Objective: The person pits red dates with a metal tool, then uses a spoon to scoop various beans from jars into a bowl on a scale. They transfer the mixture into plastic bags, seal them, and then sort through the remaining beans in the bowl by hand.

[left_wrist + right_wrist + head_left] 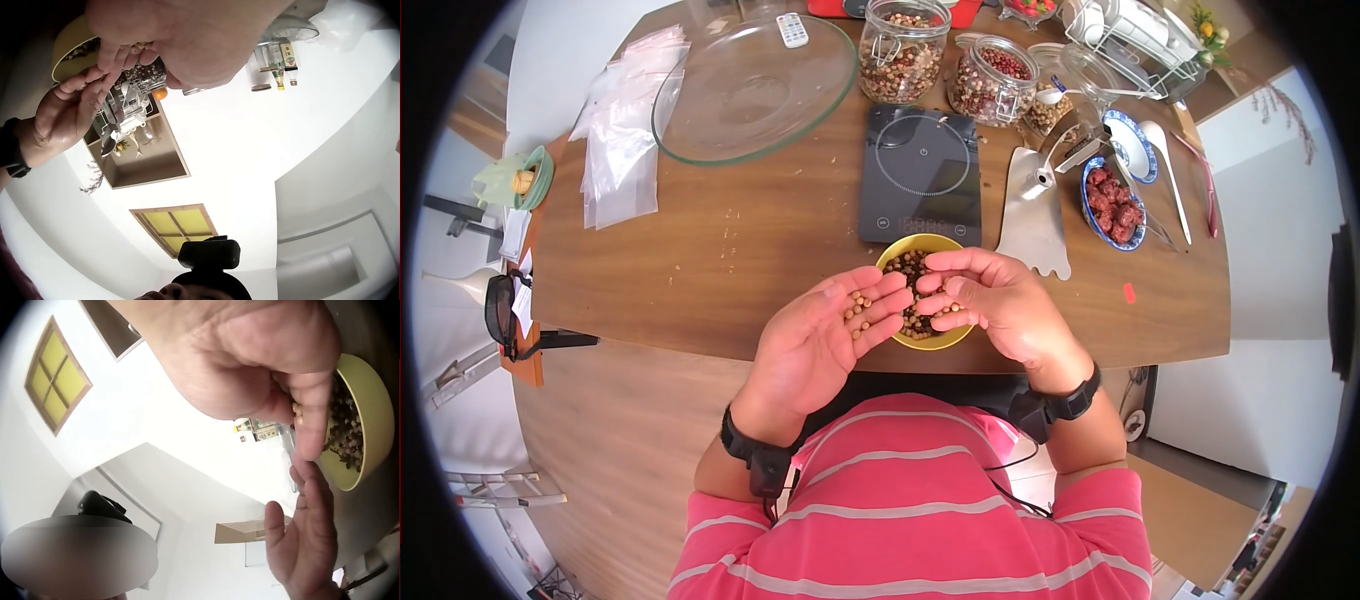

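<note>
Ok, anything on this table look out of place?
A remote control seems to lie on the glass dish, an odd spot for it. A loose red scrap and pale bits on the table, either side of the yellow bowl, look dropped.

Head view bright; edges bowed, corners black.

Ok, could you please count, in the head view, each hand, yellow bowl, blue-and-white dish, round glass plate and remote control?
Left hand and right hand: 2
Yellow bowl: 1
Blue-and-white dishes: 2
Round glass plate: 1
Remote control: 1
Total: 7
</note>
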{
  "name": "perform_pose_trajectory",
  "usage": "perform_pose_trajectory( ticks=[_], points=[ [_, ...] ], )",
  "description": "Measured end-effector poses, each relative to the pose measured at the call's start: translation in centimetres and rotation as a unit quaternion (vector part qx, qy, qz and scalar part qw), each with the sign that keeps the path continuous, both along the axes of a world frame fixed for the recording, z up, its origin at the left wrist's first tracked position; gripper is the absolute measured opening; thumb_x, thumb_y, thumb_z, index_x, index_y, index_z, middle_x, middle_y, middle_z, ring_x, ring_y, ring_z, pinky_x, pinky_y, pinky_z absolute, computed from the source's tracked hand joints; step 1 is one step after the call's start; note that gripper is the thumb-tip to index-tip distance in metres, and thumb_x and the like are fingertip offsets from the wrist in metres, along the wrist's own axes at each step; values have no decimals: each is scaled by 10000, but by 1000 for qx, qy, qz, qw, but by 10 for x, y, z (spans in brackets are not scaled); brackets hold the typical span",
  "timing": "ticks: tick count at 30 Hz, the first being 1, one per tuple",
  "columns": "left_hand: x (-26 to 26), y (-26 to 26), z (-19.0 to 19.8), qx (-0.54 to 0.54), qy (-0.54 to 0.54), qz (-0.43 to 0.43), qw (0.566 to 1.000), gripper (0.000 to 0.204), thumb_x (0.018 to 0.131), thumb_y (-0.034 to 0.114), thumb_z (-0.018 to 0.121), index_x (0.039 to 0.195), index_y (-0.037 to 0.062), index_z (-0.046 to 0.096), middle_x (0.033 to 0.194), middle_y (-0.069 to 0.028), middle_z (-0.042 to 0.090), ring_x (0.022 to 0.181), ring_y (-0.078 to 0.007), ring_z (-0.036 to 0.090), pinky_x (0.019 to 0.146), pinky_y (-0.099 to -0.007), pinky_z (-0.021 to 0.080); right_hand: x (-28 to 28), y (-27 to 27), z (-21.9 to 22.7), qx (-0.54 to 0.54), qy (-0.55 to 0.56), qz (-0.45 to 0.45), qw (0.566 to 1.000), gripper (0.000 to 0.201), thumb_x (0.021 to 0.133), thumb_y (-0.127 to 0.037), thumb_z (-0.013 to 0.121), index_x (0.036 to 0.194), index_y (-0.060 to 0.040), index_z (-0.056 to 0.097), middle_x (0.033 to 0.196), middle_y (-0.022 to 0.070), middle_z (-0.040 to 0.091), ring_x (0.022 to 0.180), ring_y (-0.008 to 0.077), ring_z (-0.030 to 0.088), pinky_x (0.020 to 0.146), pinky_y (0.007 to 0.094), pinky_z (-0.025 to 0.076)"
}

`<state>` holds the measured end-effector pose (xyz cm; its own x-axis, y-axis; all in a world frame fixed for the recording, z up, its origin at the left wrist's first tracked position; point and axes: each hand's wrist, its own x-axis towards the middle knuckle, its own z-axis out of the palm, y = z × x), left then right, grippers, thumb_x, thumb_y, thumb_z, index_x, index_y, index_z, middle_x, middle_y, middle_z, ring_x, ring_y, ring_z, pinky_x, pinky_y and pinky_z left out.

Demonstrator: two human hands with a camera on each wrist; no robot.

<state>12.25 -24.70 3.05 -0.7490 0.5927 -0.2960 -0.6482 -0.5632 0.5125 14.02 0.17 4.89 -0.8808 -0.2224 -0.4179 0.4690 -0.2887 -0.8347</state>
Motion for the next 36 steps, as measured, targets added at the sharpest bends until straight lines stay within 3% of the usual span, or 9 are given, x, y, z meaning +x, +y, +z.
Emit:
perform_pose_trajectory(
  ticks=[6,12,14,18,21,24,26,34,36],
  points=[
    [3,2,2,-5,9,-5,1000,483,1097,278,393,1424,-66,485,1454,-251,549,1359,-337,556,1145,-440,466,-3,4,5,107,23,-3,994,288,1061,-21,509,1326,76,568,1166,145,676,1012,221,724,862,334,618],
    [6,13,0,15,-20,-11,1000,453,1104,297,437,1406,-33,516,1408,-179,602,1306,-273,592,1140,-431,464,-2,5,12,-55,21,13,998,269,1064,-18,491,1306,64,573,1183,169,680,1032,244,728,866,359,627],
    [5,24,4,40,-25,-42,998,577,1122,396,301,1442,-52,474,1465,-191,556,1341,-348,564,1198,-468,382,-2,-4,16,-88,32,23,995,266,1067,-26,482,1300,63,571,1198,183,679,1055,261,727,871,374,630],
    [4,36,4,74,-26,-49,996,650,1125,470,245,1446,-47,475,1461,-174,563,1342,-371,560,1191,-475,383,-4,-17,15,-100,13,47,994,268,1066,-25,480,1302,67,567,1200,188,678,1067,275,725,877,385,631],
    [2,36,3,93,-42,-41,994,557,1131,448,331,1358,-22,525,1299,-133,625,1273,-296,605,1157,-439,444,-5,-16,14,-129,14,46,990,270,1069,-37,479,1302,64,569,1204,194,676,1068,285,726,881,393,631],
    [2,35,1,105,-42,-43,993,588,1127,474,327,1374,-24,522,1324,-139,623,1268,-283,611,1159,-436,436,-6,-9,16,-156,13,44,987,278,1078,-73,482,1303,66,567,1202,201,674,1074,293,724,882,402,633],
    [2,34,4,72,-35,-52,995,688,1119,517,244,1439,-37,498,1462,-174,567,1360,-343,552,1168,-454,418,-9,-4,19,-142,79,-23,986,299,1093,-125,486,1305,70,565,1202,207,673,1077,298,722,894,395,629],
    [-1,42,-7,102,-33,-26,994,633,1121,507,261,1401,3,523,1338,-138,623,1294,-266,591,1147,-466,451,-4,-36,17,-51,89,9,995,476,1121,-364,461,1339,49,551,1238,172,668,1181,250,651,1012,371,549],
    [-2,44,-10,115,-22,-13,993,620,1122,503,266,1398,10,521,1324,-129,623,1275,-258,598,1141,-468,459,-5,-41,13,-32,153,-8,988,525,1118,-421,422,1341,41,531,1290,203,648,1211,306,643,1005,439,547]
  ],
)
